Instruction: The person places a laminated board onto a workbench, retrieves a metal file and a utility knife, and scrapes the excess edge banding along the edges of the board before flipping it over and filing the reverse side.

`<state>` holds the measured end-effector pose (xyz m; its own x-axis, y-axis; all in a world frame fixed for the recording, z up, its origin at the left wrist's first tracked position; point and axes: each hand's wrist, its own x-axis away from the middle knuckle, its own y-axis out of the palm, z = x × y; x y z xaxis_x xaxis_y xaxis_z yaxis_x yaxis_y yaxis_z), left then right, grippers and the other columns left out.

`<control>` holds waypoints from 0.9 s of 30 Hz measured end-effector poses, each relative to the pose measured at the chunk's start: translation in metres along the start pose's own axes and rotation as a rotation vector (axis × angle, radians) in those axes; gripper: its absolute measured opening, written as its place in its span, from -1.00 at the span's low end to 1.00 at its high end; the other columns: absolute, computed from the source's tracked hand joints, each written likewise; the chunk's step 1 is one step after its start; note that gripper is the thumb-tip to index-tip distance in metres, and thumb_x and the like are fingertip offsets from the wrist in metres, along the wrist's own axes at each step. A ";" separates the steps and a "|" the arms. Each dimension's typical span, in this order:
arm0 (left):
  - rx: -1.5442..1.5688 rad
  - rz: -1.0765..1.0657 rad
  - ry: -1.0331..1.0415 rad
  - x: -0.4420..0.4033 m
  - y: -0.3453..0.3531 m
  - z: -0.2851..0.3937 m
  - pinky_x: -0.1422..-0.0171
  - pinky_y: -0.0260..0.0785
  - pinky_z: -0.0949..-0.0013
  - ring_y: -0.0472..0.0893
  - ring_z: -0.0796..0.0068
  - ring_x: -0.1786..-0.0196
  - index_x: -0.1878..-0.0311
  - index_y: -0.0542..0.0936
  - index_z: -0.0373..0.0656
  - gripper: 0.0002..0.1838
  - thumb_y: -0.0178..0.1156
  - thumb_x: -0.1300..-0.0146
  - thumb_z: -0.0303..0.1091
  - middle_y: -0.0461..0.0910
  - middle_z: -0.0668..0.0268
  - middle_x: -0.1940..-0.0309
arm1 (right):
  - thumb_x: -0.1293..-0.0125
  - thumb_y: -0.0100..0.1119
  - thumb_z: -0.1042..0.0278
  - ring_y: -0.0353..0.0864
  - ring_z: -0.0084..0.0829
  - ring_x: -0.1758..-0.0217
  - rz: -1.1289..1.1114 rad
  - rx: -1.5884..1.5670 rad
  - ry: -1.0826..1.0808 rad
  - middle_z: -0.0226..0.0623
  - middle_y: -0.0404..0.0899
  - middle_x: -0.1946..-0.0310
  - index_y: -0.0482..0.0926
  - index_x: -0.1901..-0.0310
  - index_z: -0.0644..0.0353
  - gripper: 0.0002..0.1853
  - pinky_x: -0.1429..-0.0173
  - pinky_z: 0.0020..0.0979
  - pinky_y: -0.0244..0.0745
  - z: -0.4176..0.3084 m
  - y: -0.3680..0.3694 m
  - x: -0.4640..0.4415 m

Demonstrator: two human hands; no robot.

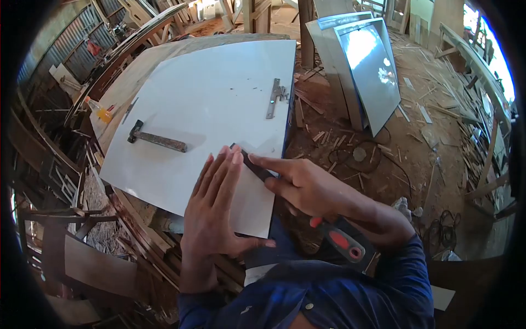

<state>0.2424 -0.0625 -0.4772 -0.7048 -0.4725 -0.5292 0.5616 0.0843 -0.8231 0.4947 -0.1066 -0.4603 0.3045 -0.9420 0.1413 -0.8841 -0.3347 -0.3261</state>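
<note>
Head view: my four-o'clock right hand grips a dark tool; my flat left hand likely steadies it.

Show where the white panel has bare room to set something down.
Bare: between the hammer and metal latch; near-left on the white panel, between hammer and left hand. Crowded: near-right, with left hand, right hand and a dark tool.

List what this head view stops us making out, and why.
Head view:
Gripped end of the dark tool: covered by the right hand.
Near edge of the white board: partly behind the left hand.
Surface of the leaning panel: partly lost in glare.
Dark specks on the board: too small to identify.
</note>
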 end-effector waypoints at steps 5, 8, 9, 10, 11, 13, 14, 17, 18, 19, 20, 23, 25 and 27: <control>-0.046 0.016 -0.023 0.004 -0.002 0.000 -0.82 0.09 -0.30 0.34 -0.25 -0.73 -0.74 0.23 -0.39 0.63 0.48 0.17 0.75 0.38 -0.20 -0.66 | -0.76 0.05 0.32 0.60 -0.52 0.46 0.095 0.027 -0.365 -0.26 0.64 0.42 0.27 -0.76 0.10 -0.38 0.32 -0.32 0.67 0.063 -0.014 -0.006; -0.064 0.004 -0.007 -0.001 -0.002 0.000 -0.82 0.08 -0.31 0.35 -0.26 -0.73 -0.73 0.23 -0.40 0.64 0.42 0.15 0.80 0.38 -0.21 -0.66 | -0.75 0.06 0.33 0.61 -0.52 0.48 0.056 0.065 -0.218 -0.24 0.64 0.45 0.28 -0.75 0.16 -0.38 0.30 -0.31 0.66 0.032 0.002 -0.003; -0.048 0.016 0.008 0.000 0.001 -0.002 -0.82 0.09 -0.30 0.35 -0.26 -0.72 -0.74 0.22 -0.40 0.63 0.37 0.12 0.83 0.38 -0.20 -0.65 | -0.75 0.07 0.33 0.61 -0.52 0.48 0.036 0.055 -0.157 -0.23 0.64 0.45 0.29 -0.74 0.19 -0.38 0.28 -0.31 0.66 0.022 0.007 -0.004; -0.037 0.023 -0.002 0.002 0.004 -0.004 -0.82 0.10 -0.29 0.36 -0.26 -0.72 -0.74 0.22 -0.40 0.63 0.35 0.11 0.83 0.38 -0.20 -0.66 | -0.74 0.08 0.33 0.62 -0.52 0.48 0.018 0.045 -0.097 -0.23 0.64 0.46 0.29 -0.74 0.21 -0.38 0.26 -0.31 0.67 0.013 0.012 -0.006; -0.030 0.033 -0.016 0.005 0.006 -0.005 -0.82 0.10 -0.28 0.36 -0.25 -0.72 -0.74 0.21 -0.39 0.62 0.34 0.09 0.84 0.38 -0.20 -0.66 | -0.74 0.08 0.33 0.62 -0.52 0.48 0.009 0.012 -0.055 -0.23 0.65 0.45 0.29 -0.73 0.22 -0.38 0.26 -0.31 0.67 0.004 0.009 -0.001; -0.028 0.040 -0.031 0.011 0.006 -0.005 -0.81 0.11 -0.27 0.37 -0.25 -0.72 -0.75 0.19 -0.39 0.62 0.32 0.07 0.84 0.37 -0.19 -0.66 | -0.73 0.09 0.33 0.68 -0.49 0.45 -0.001 -0.070 -0.032 -0.22 0.70 0.39 0.30 -0.73 0.23 -0.37 0.21 -0.29 0.69 0.010 0.003 0.006; -0.033 0.040 -0.023 0.010 0.006 -0.005 -0.81 0.11 -0.26 0.37 -0.25 -0.72 -0.75 0.18 -0.39 0.62 0.31 0.07 0.84 0.36 -0.19 -0.67 | -0.73 0.09 0.34 0.69 -0.47 0.44 0.058 -0.021 -0.157 -0.21 0.72 0.37 0.30 -0.73 0.23 -0.37 0.19 -0.27 0.69 0.031 -0.001 0.009; -0.044 0.027 -0.023 0.001 0.005 -0.004 -0.82 0.11 -0.24 0.36 -0.23 -0.72 -0.76 0.16 -0.37 0.61 0.29 0.04 0.85 0.35 -0.19 -0.68 | -0.72 0.08 0.36 0.72 -0.45 0.39 0.075 -0.001 -0.189 -0.15 0.78 0.29 0.31 -0.73 0.23 -0.38 0.13 -0.26 0.69 0.033 0.007 0.017; -0.042 0.003 -0.022 0.000 0.004 -0.003 -0.82 0.11 -0.24 0.36 -0.22 -0.72 -0.77 0.16 -0.37 0.61 0.28 0.03 0.85 0.34 -0.19 -0.68 | -0.72 0.07 0.37 0.72 -0.45 0.37 0.056 -0.015 -0.141 -0.12 0.80 0.26 0.31 -0.73 0.24 -0.38 0.10 -0.25 0.69 0.020 0.011 0.019; -0.049 -0.015 -0.019 0.000 0.003 -0.004 -0.81 0.13 -0.24 0.37 -0.23 -0.71 -0.76 0.16 -0.40 0.64 0.35 0.09 0.82 0.34 -0.21 -0.68 | -0.71 0.07 0.37 0.72 -0.46 0.36 0.020 -0.004 -0.095 -0.10 0.80 0.24 0.31 -0.73 0.24 -0.37 0.10 -0.26 0.70 0.008 0.017 0.010; -0.057 -0.024 -0.012 -0.002 0.003 -0.004 -0.80 0.14 -0.24 0.38 -0.25 -0.71 -0.74 0.16 -0.44 0.67 0.41 0.15 0.80 0.34 -0.23 -0.68 | -0.71 0.07 0.37 0.72 -0.48 0.35 -0.013 0.017 -0.053 -0.08 0.81 0.22 0.30 -0.73 0.24 -0.37 0.09 -0.27 0.70 0.002 0.020 0.005; -0.062 -0.020 -0.021 -0.002 0.004 -0.003 -0.80 0.15 -0.24 0.37 -0.25 -0.71 -0.74 0.16 -0.46 0.69 0.48 0.19 0.75 0.32 -0.24 -0.68 | -0.70 0.06 0.37 0.71 -0.44 0.39 0.014 0.005 -0.108 -0.02 0.77 0.28 0.30 -0.72 0.26 -0.36 0.13 -0.24 0.68 0.007 0.017 0.008; -0.052 -0.030 -0.037 0.002 0.004 -0.004 -0.82 0.12 -0.23 0.34 -0.22 -0.73 -0.76 0.14 -0.41 0.65 0.44 0.12 0.76 0.31 -0.20 -0.70 | -0.69 0.04 0.38 0.73 -0.41 0.40 0.034 -0.053 -0.116 0.01 0.76 0.31 0.30 -0.72 0.28 -0.37 0.15 -0.23 0.67 0.014 0.014 0.017; -0.040 -0.039 -0.047 0.002 0.004 -0.004 -0.84 0.08 -0.23 0.29 -0.16 -0.76 -0.78 0.13 -0.34 0.59 0.35 0.02 0.79 0.29 -0.12 -0.73 | -0.69 0.03 0.40 0.75 -0.41 0.38 0.061 -0.062 -0.149 0.03 0.75 0.31 0.29 -0.71 0.31 -0.37 0.15 -0.24 0.67 0.025 0.017 0.022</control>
<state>0.2420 -0.0596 -0.4826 -0.7040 -0.5167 -0.4874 0.5159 0.0996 -0.8508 0.4954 -0.1340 -0.4855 0.2946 -0.9554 -0.0190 -0.9214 -0.2787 -0.2708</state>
